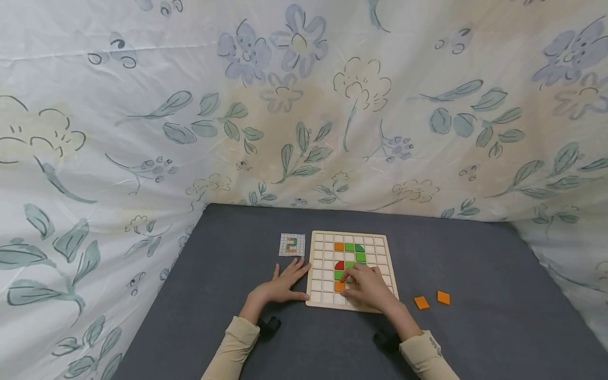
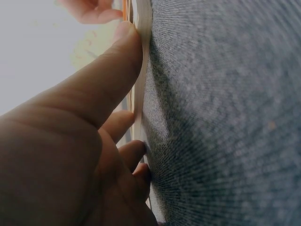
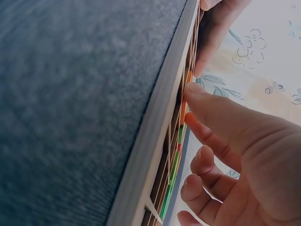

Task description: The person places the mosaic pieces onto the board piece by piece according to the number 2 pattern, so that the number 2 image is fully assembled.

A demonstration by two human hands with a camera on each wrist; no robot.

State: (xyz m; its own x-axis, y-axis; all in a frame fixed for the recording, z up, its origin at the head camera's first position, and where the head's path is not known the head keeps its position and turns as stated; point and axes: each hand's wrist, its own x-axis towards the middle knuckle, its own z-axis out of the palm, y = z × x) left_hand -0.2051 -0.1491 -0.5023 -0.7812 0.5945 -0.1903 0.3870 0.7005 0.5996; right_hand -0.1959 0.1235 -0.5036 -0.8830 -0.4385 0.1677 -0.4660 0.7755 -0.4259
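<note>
A square wooden grid board lies on the dark table. Orange, green and red tiles sit in some of its cells, including a red quarter-round tile and a green square tile. My left hand touches the board's left edge with its thumb and fingertips, the fingers spread. My right hand is over the lower middle of the board. Its thumb and index finger pinch an orange tile at a cell there, while the other fingers curl loosely. The right hand hides part of the tile pattern.
Two loose orange tiles, one nearer and one farther, lie right of the board. A small pattern card lies off its upper left corner. Behind the dark tabletop hangs a floral curtain.
</note>
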